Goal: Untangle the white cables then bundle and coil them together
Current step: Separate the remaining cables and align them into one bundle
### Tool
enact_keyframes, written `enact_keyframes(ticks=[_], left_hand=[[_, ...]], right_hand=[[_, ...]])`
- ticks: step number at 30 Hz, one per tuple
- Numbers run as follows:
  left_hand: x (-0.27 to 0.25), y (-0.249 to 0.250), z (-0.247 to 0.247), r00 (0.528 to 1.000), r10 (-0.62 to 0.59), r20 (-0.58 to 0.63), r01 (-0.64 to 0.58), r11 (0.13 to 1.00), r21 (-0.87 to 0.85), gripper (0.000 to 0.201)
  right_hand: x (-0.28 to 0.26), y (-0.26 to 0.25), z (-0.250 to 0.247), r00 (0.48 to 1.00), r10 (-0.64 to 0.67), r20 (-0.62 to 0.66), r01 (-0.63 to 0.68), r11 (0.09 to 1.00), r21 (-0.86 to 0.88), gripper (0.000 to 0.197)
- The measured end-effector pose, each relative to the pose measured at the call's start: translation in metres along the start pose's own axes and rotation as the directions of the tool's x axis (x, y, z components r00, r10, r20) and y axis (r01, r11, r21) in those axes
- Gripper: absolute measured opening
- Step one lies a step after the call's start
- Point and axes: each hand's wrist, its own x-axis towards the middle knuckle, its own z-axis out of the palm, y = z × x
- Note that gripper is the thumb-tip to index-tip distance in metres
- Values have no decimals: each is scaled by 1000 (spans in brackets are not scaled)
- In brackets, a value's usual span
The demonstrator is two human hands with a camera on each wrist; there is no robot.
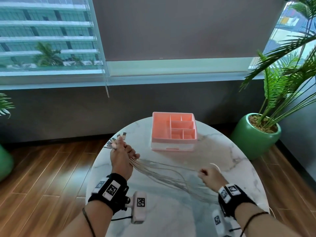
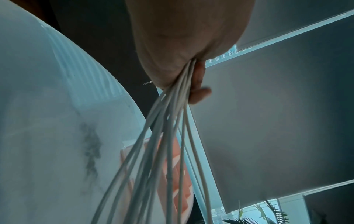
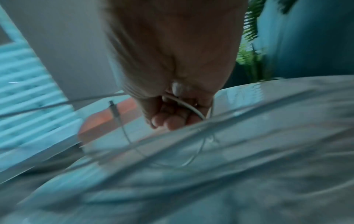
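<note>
Several thin white cables [image 1: 164, 173] stretch over the round marble table [image 1: 171, 211] between my two hands. My left hand [image 1: 122, 154] is raised at the table's left and grips the bundle near its plug ends [image 1: 118, 139], which fan out past the fingers. In the left wrist view the cables [image 2: 170, 136] stream down out of the closed hand [image 2: 184, 50]. My right hand [image 1: 211, 176] hovers at the right, fingers curled around one white cable [image 3: 186, 106] that loops under it. A loose plug [image 3: 113, 106] hangs to its left in the blurred right wrist view.
A pink compartment organizer [image 1: 173, 131] stands at the table's far side, just beyond the cables. A palm in a green pot [image 1: 256, 135] is on the floor to the right. Wooden floor [image 1: 51, 168] lies to the left, a window wall behind.
</note>
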Motion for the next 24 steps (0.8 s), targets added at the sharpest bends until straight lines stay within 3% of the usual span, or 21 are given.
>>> enact_keyframes(ticks=[2,5,8,10,11,12,14,16,17,19,21,22,24], left_hand=[[5,5,-5,1000,17,-17,-16,999,37,40],[12,7,-14,999,19,-47,-16,998,61,41],[13,0,-17,998,-24,-66,28,997,71,41],[11,-5,-13,997,-52,-66,57,995,77,41],[9,-8,-10,996,-64,-62,68,994,80,42],[7,-10,-6,996,-71,-55,75,994,83,43],[3,-12,1,996,-72,-47,76,994,80,43],[0,-13,7,997,-74,-37,77,995,71,43],[-1,-13,10,997,-76,-31,78,995,66,43],[-3,-13,15,997,-78,-17,79,995,63,42],[-6,-12,19,997,-77,2,76,995,67,42],[-8,-12,21,997,-75,13,74,995,70,42],[-11,-11,26,998,-57,29,55,996,77,42]], right_hand=[[-4,34,-22,988,150,-49,-153,985,-81,31],[-10,70,-68,918,347,-190,-367,927,-81,28],[-14,77,-119,816,338,-470,-395,918,-26,18],[-10,76,-138,766,311,-563,-343,938,51,19],[-7,73,-144,776,311,-549,-334,941,60,22],[-6,69,-145,825,303,-477,-339,941,10,25],[0,63,-138,923,305,-234,-348,921,-174,40],[5,49,-116,937,346,40,-307,875,-375,57],[10,44,-102,938,335,94,-261,855,-448,57],[15,17,-75,970,242,30,-205,875,-438,55],[18,-16,-51,981,81,-178,-126,958,-258,48],[15,-37,-40,958,-42,-284,-5,987,-164,45],[-2,-91,-19,843,-339,-417,363,932,-25,42]])
